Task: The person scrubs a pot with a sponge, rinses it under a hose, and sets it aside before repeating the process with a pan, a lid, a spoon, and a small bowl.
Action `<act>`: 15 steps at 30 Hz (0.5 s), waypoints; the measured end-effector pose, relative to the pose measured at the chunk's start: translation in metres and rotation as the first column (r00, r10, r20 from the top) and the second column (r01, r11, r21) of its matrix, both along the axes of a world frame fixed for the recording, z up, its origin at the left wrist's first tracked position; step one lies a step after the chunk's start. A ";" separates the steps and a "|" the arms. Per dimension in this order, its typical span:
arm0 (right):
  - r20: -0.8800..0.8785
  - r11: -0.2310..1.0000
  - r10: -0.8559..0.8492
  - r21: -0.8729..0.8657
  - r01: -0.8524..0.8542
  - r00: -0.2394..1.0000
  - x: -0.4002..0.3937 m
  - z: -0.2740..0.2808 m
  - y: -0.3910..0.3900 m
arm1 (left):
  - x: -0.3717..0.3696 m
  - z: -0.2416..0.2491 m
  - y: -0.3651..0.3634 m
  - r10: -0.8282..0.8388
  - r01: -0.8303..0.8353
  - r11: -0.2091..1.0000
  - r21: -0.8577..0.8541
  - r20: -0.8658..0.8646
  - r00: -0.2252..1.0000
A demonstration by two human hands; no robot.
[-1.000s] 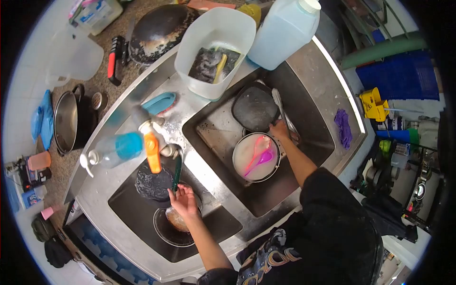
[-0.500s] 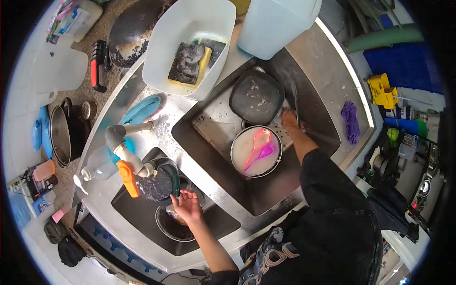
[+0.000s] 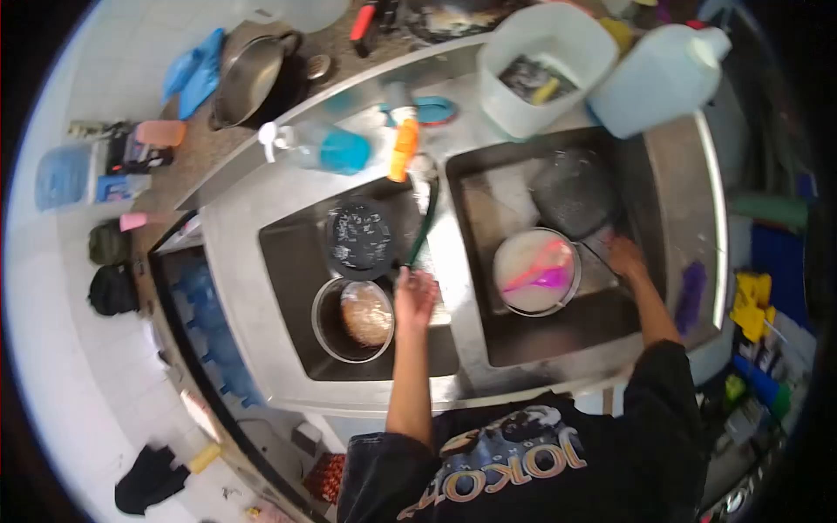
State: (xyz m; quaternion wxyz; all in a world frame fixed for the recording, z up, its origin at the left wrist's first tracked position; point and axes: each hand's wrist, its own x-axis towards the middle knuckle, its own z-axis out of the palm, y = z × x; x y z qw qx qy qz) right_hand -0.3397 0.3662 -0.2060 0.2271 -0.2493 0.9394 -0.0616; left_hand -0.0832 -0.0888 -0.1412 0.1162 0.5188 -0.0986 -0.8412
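Observation:
My left hand (image 3: 414, 298) is closed round the lower end of a green hose (image 3: 426, 228) over the left basin. Beside it, a metal pot (image 3: 327, 329) holds a brown, shiny round thing (image 3: 366, 314), below a black round item (image 3: 359, 237) with pale suds. My right hand (image 3: 626, 258) is in the right basin, near the lower right edge of a dark pan (image 3: 574, 193); motion smears its fingers, so its hold is unclear. To its left, a round pot (image 3: 513, 296) contains cloudy liquid and pink and purple utensils (image 3: 549, 277).
Behind the basins stand an orange-handled tap (image 3: 404, 150), a bottle with blue liquid (image 3: 344, 150), a white tub (image 3: 554, 48) with sponges and a large pale jug (image 3: 658, 80). A purple cloth (image 3: 691, 298) lies on the right ledge.
The view has turned and shifted, bringing more of the left basin and its pot into sight. My left hand now lies right of that pot, with the hose. My right hand remains near the pan.

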 end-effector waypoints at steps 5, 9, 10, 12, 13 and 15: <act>0.629 0.838 -0.483 0.132 0.529 0.609 -0.014 0.053 -0.014 | 0.002 -0.002 0.005 0.042 -0.042 0.999 0.032 -0.008 0.999; 0.906 0.593 -0.404 0.153 0.791 0.127 -0.029 0.068 -0.016 | 0.002 0.000 0.006 0.026 -0.026 1.000 0.000 -0.012 1.000; 0.820 0.734 -0.479 0.179 0.655 0.313 -0.025 0.113 -0.039 | 0.003 -0.005 0.005 0.013 -0.013 1.000 0.008 -0.045 0.999; 0.790 0.712 -0.485 0.109 0.693 0.375 -0.009 0.100 -0.032 | 0.007 -0.009 0.003 -0.009 0.010 1.000 0.016 -0.051 0.999; 0.761 0.699 -0.488 0.047 0.714 0.428 -0.004 0.084 -0.029 | 0.005 -0.007 0.003 -0.019 0.020 1.000 0.024 -0.041 0.999; 0.692 0.745 -0.488 0.014 0.667 0.532 0.010 0.069 -0.015 | 0.002 -0.002 0.003 0.021 -0.021 1.000 0.018 0.014 1.000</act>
